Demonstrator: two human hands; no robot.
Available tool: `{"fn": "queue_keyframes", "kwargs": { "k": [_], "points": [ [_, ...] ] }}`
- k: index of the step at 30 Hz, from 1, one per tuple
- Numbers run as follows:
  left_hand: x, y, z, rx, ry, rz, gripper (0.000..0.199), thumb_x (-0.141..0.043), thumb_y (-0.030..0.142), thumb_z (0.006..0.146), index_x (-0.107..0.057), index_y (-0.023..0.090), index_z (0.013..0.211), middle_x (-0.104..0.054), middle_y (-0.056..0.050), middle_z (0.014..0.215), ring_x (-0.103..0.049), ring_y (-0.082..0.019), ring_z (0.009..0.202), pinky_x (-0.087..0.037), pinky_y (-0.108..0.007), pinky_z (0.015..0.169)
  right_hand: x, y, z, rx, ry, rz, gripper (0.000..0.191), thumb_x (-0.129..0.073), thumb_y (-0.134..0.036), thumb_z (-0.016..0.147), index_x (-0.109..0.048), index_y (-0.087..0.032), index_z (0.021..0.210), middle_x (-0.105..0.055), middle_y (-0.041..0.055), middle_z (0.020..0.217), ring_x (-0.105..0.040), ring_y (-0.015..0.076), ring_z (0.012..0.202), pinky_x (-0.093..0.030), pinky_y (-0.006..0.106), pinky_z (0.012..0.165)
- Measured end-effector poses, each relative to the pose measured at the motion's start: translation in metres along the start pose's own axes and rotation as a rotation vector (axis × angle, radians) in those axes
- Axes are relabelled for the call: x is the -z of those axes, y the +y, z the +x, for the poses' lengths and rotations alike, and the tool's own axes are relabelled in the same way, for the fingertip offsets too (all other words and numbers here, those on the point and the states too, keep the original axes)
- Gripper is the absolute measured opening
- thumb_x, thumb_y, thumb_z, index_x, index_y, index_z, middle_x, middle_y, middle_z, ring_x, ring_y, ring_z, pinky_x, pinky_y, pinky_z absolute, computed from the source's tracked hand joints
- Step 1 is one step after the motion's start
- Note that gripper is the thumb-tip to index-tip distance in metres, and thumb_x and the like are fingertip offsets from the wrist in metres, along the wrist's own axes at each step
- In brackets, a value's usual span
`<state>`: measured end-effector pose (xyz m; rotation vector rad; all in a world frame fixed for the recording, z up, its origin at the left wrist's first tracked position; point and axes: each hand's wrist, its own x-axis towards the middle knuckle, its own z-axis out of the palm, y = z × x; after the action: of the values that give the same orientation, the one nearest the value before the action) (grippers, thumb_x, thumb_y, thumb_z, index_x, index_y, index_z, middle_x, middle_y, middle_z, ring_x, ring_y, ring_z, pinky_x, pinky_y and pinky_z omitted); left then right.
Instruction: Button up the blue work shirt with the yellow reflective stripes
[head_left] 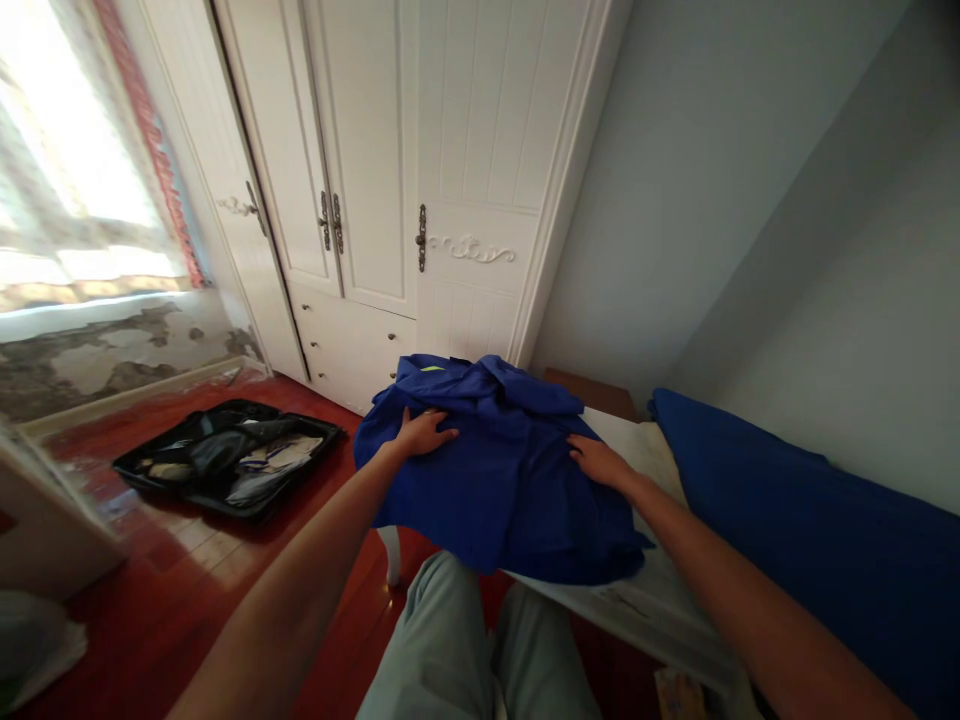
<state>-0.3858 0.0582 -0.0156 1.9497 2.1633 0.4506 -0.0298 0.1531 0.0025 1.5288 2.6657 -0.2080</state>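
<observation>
**Blue garment laid out, creases still to be seen**

The white wardrobe (pixel 367 150) fills the top centre of the frame, its doors closed. In front of it, from the centre to the lower right, runs a white table (pixel 619 605), with dark blue bedding (pixel 787 510) at the right edge. On the floor at the left, an open suitcase (pixel 259 512) holds mixed items.

The blue garment (pixel 480 470) lies over the table at the centre of the frame. I'd call it partly arranged: the middle is fairly flat, but the top is bunched and the lower edge uneven. No neat folded shape shows, so squaring and smoothing look undone.

The left hand (pixel 425 432) rests on its upper left, fingers spread; the right hand (pixel 604 465) lies open on its right side. Neither seems to grip the fabric.
</observation>
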Motion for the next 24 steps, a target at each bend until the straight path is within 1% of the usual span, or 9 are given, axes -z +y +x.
{"fn": "queue_keyframes", "kwargs": {
  "k": [5,7,9,11,13,16,18,20,24],
  "points": [
    [0.008,0.004,0.011,-0.021,0.099,-0.034,0.032,-0.057,0.027,0.087,-0.066,0.019,0.117,-0.052,-0.016,0.142,-0.039,-0.032,0.139,-0.015,-0.061,0.117,-0.010,-0.009,0.015,-0.118,0.034,-0.061,0.056,-0.024,-0.004,0.093,-0.042,-0.004,0.146,-0.029,0.0165,0.150,-0.031,0.0287,0.142,-0.032,0.053,0.114],
    [0.008,0.021,-0.002,-0.003,0.214,-0.048,0.033,-0.053,0.015,0.086,-0.065,0.016,0.116,-0.049,-0.017,0.144,-0.033,-0.031,0.143,-0.017,-0.058,0.118,-0.016,-0.023,0.012,-0.122,0.068,-0.086,0.055,-0.024,-0.003,0.092,-0.046,-0.003,0.142,-0.031,0.0186,0.149,-0.032,0.0314,0.141,-0.030,0.057,0.113],
    [0.003,0.044,-0.026,0.024,0.334,-0.088,0.042,-0.050,0.014,0.087,-0.058,0.016,0.128,-0.045,-0.016,0.148,-0.034,-0.028,0.143,-0.026,-0.051,0.117,-0.019,-0.043,0.004,-0.085,0.130,-0.089,0.054,-0.027,-0.003,0.091,-0.049,-0.005,0.140,-0.032,0.0171,0.149,-0.035,0.0290,0.140,-0.028,0.053,0.117],
    [-0.008,0.065,-0.061,0.049,0.474,-0.167,0.041,-0.045,0.023,0.093,-0.053,0.017,0.133,-0.046,-0.014,0.146,-0.041,-0.022,0.137,-0.034,-0.041,0.115,-0.018,-0.068,-0.010,0.028,0.242,-0.018,0.054,-0.031,-0.004,0.090,-0.050,-0.008,0.140,-0.034,0.0130,0.149,-0.036,0.0227,0.139,-0.027,0.044,0.122],
    [-0.030,0.079,-0.102,0.058,0.770,-0.514,0.030,-0.049,0.029,0.092,-0.062,0.020,0.118,-0.059,-0.010,0.128,-0.054,-0.021,0.121,-0.044,-0.039,0.106,-0.016,-0.097,-0.031,0.233,0.347,0.116,0.051,-0.034,-0.009,0.092,-0.050,-0.011,0.141,-0.036,0.0097,0.148,-0.037,0.0166,0.139,-0.030,0.035,0.122],
    [-0.075,0.082,-0.157,0.345,0.912,-0.903,0.025,-0.057,0.036,0.086,-0.064,0.020,0.104,-0.065,-0.007,0.107,-0.063,-0.021,0.095,-0.053,-0.037,0.085,-0.015,-0.141,-0.065,0.599,0.301,0.225,0.046,-0.046,-0.024,0.095,-0.051,-0.017,0.140,-0.034,0.0067,0.150,-0.035,0.0159,0.140,-0.031,0.036,0.122],
    [-0.105,0.076,-0.182,0.617,0.909,-1.168,0.026,-0.062,0.034,0.079,-0.062,0.019,0.099,-0.064,-0.007,0.101,-0.063,-0.021,0.091,-0.052,-0.037,0.082,-0.021,-0.162,-0.082,0.710,0.216,0.204,0.053,-0.060,-0.033,0.090,-0.052,-0.019,0.140,-0.029,0.0081,0.153,-0.029,0.0219,0.144,-0.025,0.044,0.123],
    [-0.126,0.073,-0.195,0.785,0.811,-1.389,0.028,-0.066,0.030,0.073,-0.059,0.019,0.097,-0.064,-0.008,0.101,-0.064,-0.022,0.090,-0.052,-0.037,0.077,-0.031,-0.173,-0.090,0.685,0.126,0.181,0.069,-0.072,-0.038,0.080,-0.050,-0.017,0.142,-0.023,0.0128,0.154,-0.022,0.0298,0.146,-0.019,0.054,0.122],
    [-0.133,0.084,-0.190,0.752,0.349,-1.908,0.031,-0.067,0.037,0.075,-0.061,0.018,0.098,-0.067,-0.010,0.104,-0.066,-0.019,0.083,-0.054,-0.035,0.073,-0.056,-0.170,-0.088,0.587,0.065,0.266,0.074,-0.072,-0.035,0.079,-0.046,-0.017,0.145,-0.020,0.0146,0.155,-0.019,0.0310,0.147,-0.015,0.060,0.119]
  ]
}}
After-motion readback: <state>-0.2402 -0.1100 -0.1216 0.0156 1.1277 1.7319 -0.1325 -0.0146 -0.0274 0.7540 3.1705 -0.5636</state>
